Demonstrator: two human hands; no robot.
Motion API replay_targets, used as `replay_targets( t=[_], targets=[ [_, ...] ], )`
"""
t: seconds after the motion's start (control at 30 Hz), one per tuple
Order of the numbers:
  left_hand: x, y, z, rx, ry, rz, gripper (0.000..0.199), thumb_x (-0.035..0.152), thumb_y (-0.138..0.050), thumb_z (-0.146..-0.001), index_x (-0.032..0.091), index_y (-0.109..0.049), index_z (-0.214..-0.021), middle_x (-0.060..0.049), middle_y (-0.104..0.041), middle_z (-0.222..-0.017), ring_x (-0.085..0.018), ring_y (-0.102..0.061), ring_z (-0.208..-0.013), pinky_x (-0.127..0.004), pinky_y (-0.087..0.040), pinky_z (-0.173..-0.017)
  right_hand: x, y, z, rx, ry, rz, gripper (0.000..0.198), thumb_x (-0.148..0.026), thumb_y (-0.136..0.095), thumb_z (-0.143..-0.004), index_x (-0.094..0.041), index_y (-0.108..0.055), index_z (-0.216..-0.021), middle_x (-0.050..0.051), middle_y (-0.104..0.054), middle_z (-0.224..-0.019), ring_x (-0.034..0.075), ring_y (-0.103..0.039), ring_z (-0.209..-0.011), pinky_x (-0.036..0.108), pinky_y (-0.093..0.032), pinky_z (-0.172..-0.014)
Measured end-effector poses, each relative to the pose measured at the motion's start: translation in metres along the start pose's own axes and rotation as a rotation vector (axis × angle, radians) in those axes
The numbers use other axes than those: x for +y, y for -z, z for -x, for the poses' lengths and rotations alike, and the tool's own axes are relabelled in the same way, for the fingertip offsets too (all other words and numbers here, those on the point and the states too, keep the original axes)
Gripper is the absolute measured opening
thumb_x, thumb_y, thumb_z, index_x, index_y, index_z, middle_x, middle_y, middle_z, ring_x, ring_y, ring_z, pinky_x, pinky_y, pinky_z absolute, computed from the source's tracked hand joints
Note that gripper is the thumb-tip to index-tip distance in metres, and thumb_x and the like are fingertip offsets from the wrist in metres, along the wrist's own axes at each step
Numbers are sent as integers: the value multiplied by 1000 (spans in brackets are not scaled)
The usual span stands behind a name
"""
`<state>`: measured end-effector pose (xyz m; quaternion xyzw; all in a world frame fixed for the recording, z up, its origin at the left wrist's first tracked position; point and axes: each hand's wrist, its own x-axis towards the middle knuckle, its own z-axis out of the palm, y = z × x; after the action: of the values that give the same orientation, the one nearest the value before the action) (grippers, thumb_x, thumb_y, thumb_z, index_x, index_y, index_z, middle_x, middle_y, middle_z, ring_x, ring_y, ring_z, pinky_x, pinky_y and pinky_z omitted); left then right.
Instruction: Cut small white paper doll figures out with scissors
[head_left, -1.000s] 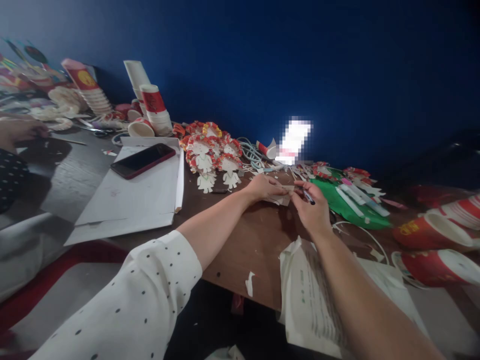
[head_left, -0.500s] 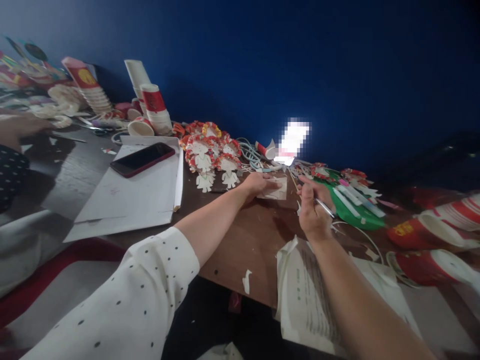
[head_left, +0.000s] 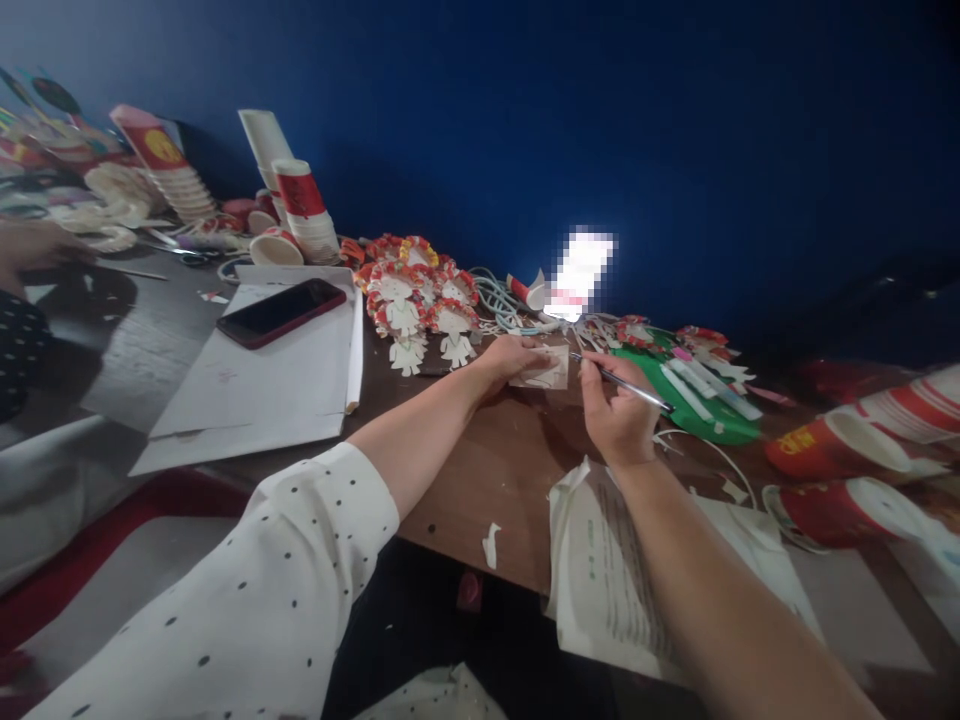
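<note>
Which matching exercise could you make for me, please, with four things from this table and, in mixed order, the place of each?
Things
1. Pen
2. Small piece of paper
3. Phone
4. White marker-like sticks

Places
A. On the white sheets
B. In the grip of the right hand
C. On the green sheet
D. Partly under the left hand

Right pairs: 1-B, 2-D, 3-A, 4-C

Brown table (head_left: 510, 465), paper piece (head_left: 553, 372), cut-out figures (head_left: 407, 353)
</note>
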<state>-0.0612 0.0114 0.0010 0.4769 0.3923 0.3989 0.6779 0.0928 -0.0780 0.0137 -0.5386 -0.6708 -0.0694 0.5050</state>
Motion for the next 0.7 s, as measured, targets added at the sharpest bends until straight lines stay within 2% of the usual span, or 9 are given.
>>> replay_targets(
  t=[0.23, 0.5, 0.7],
  targets=[
    [-2, 1, -1, -25, -18, 5, 15, 23, -84, -63, 17, -75, -74, -4, -71, -68, -13, -61, -59, -25, -50, -62, 0, -2, 0, -15, 58, 45, 25, -37, -54, -99, -22, -73, -99, 11, -77, -96, 25, -72, -93, 40, -56, -90],
    [3, 0, 1, -7, 39, -51, 19, 22, -83, -66, 14, -73, -80, -3, -71, -71, -11, -61, -63, -26, -51, -70, 7, -6, 1, 29, 168, 70, 24, -34, -55, -100, -18, -73, -99, 11, -77, -93, 23, -73, -89, 36, -57, -84],
    [1, 0, -2, -4, 34, -67, 19, 21, -83, -66, 14, -72, -80, -2, -69, -70, -12, -60, -61, -26, -49, -65, 7, -6, 1, 37, 187, 78, 23, -32, -55, -99, -17, -73, -99, 11, -77, -93, 23, -73, -88, 36, -57, -83]
  ],
)
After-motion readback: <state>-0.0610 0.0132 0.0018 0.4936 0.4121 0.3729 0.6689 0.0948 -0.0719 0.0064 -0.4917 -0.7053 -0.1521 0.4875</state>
